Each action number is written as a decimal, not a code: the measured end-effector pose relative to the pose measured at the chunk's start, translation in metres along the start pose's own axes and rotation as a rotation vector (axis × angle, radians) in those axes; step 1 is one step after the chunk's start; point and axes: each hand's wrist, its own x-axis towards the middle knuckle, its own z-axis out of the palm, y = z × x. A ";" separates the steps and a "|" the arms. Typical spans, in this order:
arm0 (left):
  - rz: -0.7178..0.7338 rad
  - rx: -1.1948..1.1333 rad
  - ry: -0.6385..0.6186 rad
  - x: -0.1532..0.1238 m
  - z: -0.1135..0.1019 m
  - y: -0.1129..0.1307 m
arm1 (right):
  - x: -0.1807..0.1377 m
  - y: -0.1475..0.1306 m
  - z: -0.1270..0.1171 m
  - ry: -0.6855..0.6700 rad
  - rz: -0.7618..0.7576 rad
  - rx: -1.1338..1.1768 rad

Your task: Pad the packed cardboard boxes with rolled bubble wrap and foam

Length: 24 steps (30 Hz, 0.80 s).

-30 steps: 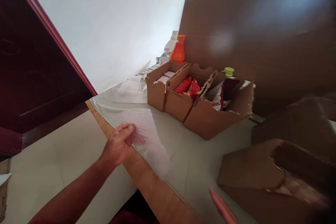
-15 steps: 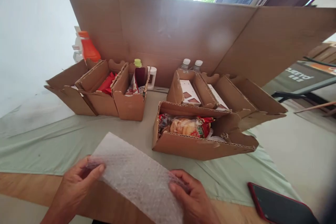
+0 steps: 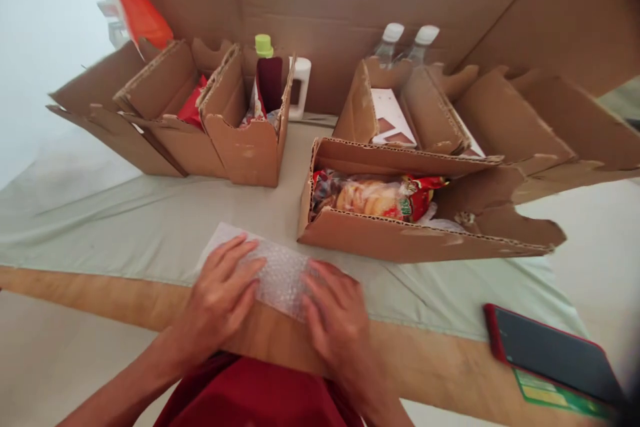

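Observation:
A sheet of bubble wrap [image 3: 283,280] lies on the table at its front edge, partly over the pale green cloth. My left hand [image 3: 220,297] rests on its left part, fingers stretched out and slightly spread. On the right part of the sheet lies my right hand [image 3: 337,310], its fingers also extended over the plastic. Just beyond the right hand stands an open cardboard box [image 3: 425,240] holding a bag of round biscuits [image 3: 375,197] and other packets.
Cardboard bins [image 3: 250,153] stand at the back left, and more bins [image 3: 420,120] at the back right. Behind them are clear bottles with white caps [image 3: 393,37], an orange bottle [image 3: 143,13] and a cardboard screen [image 3: 320,0]. A phone [image 3: 555,353] lies at the right edge.
The bubble wrap has gone from being held up between both hands to lying on the table. Both hands have opened and now lie flat on it, closer together. The view has tilted down.

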 end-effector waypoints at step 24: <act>-0.246 0.158 0.069 -0.028 -0.001 -0.060 | -0.020 0.019 -0.008 -0.033 0.191 -0.058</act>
